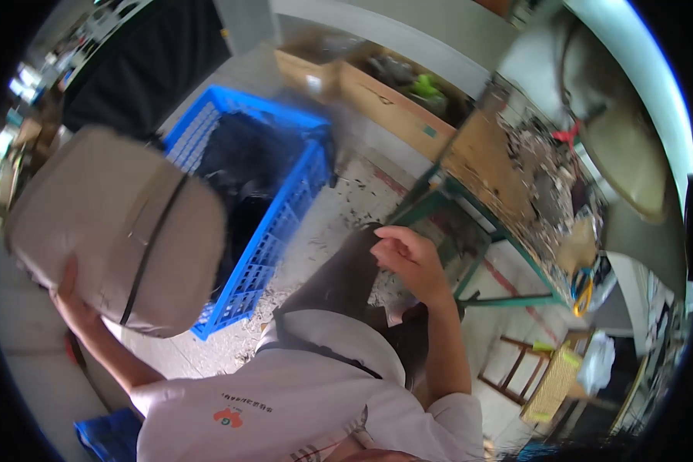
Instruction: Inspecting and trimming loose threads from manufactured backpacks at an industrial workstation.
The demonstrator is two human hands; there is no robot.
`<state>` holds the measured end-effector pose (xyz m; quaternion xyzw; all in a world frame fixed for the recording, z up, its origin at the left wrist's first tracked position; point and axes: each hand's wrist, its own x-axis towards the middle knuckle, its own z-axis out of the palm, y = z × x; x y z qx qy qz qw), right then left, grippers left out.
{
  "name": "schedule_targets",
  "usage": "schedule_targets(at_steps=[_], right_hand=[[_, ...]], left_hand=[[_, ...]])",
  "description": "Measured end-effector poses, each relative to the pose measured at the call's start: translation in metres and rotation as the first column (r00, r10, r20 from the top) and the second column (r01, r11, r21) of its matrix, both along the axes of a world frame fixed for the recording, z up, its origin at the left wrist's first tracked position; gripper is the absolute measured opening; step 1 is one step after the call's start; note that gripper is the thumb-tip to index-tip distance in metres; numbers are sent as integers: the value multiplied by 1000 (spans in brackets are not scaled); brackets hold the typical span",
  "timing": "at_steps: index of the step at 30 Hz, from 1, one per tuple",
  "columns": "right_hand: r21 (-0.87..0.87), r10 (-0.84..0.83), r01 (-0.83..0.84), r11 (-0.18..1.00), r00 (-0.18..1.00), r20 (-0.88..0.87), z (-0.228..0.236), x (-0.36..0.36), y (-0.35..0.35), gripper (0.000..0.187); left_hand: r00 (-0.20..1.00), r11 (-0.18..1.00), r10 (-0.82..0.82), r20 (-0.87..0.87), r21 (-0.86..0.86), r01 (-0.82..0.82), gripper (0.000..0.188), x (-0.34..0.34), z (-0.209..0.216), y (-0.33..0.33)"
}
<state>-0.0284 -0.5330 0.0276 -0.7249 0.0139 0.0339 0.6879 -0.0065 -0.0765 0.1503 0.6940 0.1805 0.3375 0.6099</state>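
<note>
A large taupe padded cushion, shaped like a seat pad with rounded corners, is tilted at the left. A thin black strap runs across it. My left hand grips its lower left edge, the thumb lying on the upper face and the other fingers hidden beneath. The cushion overlaps the near left side of a blue plastic crate, which holds black material. My right hand is raised above my knee, its fingers curled in with nothing visible in them.
Ahead stand cardboard boxes with bagged items. On the right, a green-framed workbench carries scraps, with scissors hanging at its near corner. Behind it is a small wooden stool. Scraps litter the floor.
</note>
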Motion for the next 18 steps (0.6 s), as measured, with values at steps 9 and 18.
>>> schedule_targets(at_steps=[9,18], right_hand=[[-636,-743,555,536,668,-43,-73,-206,-52,24],[-978,-740,56,-202,-663,115,-114,-557,124,12]], left_hand=[[680,405,-386,-623,549,732,34,238,-269,81],[-326,-311,-391,-861,-210,927,49,70,-290,-315]])
